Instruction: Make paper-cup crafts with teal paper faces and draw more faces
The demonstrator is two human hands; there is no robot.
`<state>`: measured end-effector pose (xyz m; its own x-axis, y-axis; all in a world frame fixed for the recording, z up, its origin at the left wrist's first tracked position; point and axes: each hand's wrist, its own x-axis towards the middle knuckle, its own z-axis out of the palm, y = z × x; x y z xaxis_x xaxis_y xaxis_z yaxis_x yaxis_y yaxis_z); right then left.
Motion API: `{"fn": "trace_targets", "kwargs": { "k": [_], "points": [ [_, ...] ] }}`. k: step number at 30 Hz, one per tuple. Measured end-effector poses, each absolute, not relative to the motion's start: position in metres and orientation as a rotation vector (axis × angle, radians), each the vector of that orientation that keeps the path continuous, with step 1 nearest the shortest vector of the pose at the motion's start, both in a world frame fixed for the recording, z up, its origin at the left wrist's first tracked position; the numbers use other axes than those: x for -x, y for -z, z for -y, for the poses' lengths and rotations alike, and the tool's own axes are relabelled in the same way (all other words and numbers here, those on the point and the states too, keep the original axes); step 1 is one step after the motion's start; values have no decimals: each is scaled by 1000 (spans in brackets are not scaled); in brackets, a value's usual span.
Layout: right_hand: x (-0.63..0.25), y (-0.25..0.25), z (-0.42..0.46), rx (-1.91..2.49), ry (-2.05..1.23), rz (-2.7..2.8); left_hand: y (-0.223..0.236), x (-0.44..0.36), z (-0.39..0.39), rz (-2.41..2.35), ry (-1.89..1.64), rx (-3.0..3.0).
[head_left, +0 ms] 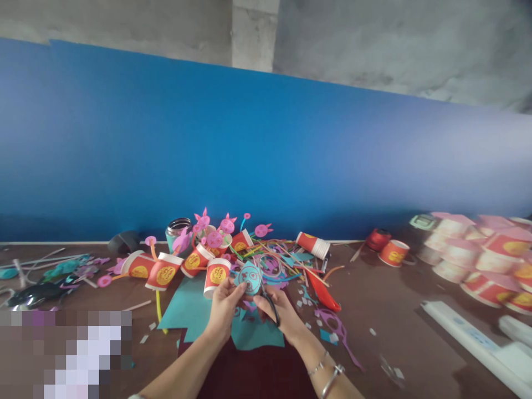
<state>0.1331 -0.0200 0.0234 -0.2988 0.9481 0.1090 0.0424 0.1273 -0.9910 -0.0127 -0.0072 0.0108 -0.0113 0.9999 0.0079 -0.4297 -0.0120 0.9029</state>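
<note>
Here, above the worktop's (353, 332) near edge, our left hand (223, 308) pinches the blue paper disc (249, 277). Our right hand (286, 313) grips the scissors (273, 308) at its right rim.

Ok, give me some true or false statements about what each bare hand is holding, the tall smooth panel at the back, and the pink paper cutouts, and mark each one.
The left hand holds a round teal paper cutout with markings drawn on it. True.

The right hand grips a yellow pencil. False: it grips black-handled scissors.

The tall smooth panel is bright orange. False: it is blue.

Pink paper cutouts with pointed ears stick up among red-and-white paper cups. True.
</note>
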Motion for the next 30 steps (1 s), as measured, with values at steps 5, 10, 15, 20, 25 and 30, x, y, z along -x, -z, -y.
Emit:
{"fn": "trace_targets", "kwargs": {
  "k": [5,10,15,20,25,30],
  "points": [
    [-133,-23,19,988,-1283,1531,-8,12,6,-856,-1399,-883],
    [-132,-21,17,995,-1257,1535,-7,13,6,-866,-1394,-882],
    [-133,-17,16,992,-1256,1529,-8,13,5,-875,-1397,-874],
    [-134,-17,16,1012,-1264,1526,-9,13,4,-868,-1408,-865],
    [-135,-18,16,1033,-1276,1523,-10,15,4,-888,-1400,-863],
    [-135,-20,17,1030,-1292,1515,-13,16,4,-886,-1412,-830]
  ]
}}
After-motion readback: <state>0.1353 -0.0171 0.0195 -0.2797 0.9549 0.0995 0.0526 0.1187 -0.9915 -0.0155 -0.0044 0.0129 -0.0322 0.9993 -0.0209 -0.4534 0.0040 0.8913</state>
